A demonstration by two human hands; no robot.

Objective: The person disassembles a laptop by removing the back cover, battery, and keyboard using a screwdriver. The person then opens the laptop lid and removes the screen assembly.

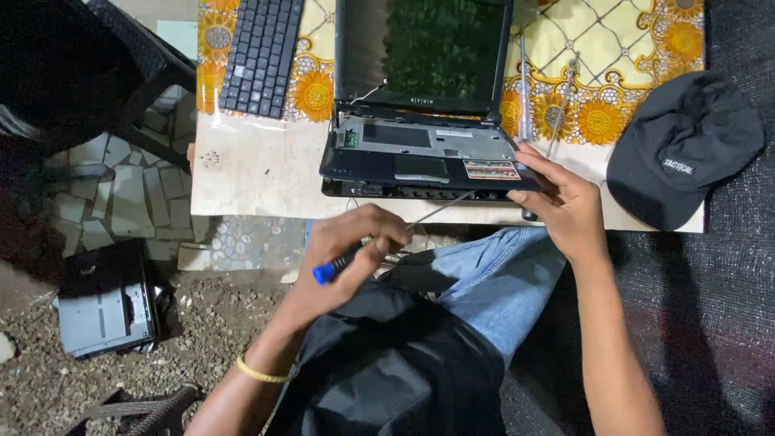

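Observation:
A small dark laptop (420, 157) stands open on a low table (258, 178), its keyboard removed and the inner metal plate showing. My left hand (351, 254) grips a screwdriver (387, 236) with a blue and black handle; its thin shaft points up and right toward the laptop's front edge. My right hand (561, 202) holds the laptop's front right corner, fingers on top of the palm rest.
The detached black keyboard (260, 55) lies at the table's back left. Two more screwdrivers (525, 77) rest right of the screen on the floral cloth. A black cap (682, 145) sits at the right. A dismantled device (105, 303) lies on gravel, lower left.

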